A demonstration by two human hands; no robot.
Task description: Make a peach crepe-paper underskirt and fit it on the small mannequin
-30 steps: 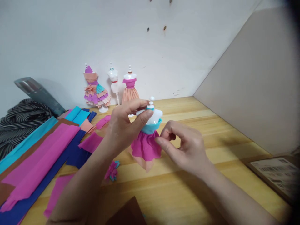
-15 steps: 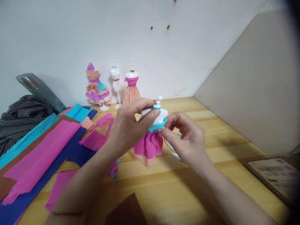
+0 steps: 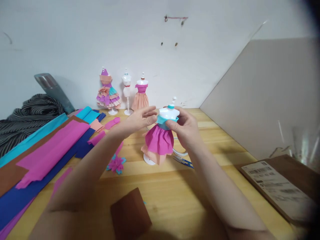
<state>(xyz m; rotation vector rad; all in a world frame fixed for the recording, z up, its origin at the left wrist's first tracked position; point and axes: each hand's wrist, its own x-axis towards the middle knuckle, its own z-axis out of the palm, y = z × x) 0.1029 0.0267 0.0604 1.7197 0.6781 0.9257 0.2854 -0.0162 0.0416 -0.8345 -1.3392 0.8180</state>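
Note:
A small white dress-form mannequin [image 3: 169, 114] stands tilted on its round base in the middle of the table. It wears a turquoise paper top [image 3: 164, 122], a pink skirt [image 3: 160, 140] and a peach underlayer [image 3: 152, 156]. My right hand [image 3: 185, 126] is closed around the mannequin's torso, thumb on the front of the turquoise top, other fingers behind. At its left side, my left hand [image 3: 141, 121] has its fingers apart, the tips close to the turquoise top; whether they touch it I cannot tell. Blue-handled snips [image 3: 184, 162] lie behind my right wrist.
Three other mannequins stand by the wall, among them one in a ruffled dress [image 3: 107, 93]. Crepe paper strips [image 3: 57, 150] cover the left side. A paper flower [image 3: 116, 164], a brown paper piece [image 3: 131, 213] and a cardboard box [image 3: 277, 186] lie on the table.
My left hand has let go of the mannequin's shoulder and opened. My right hand has gone from pinching the top's edge to gripping the torso. The camera view has shifted.

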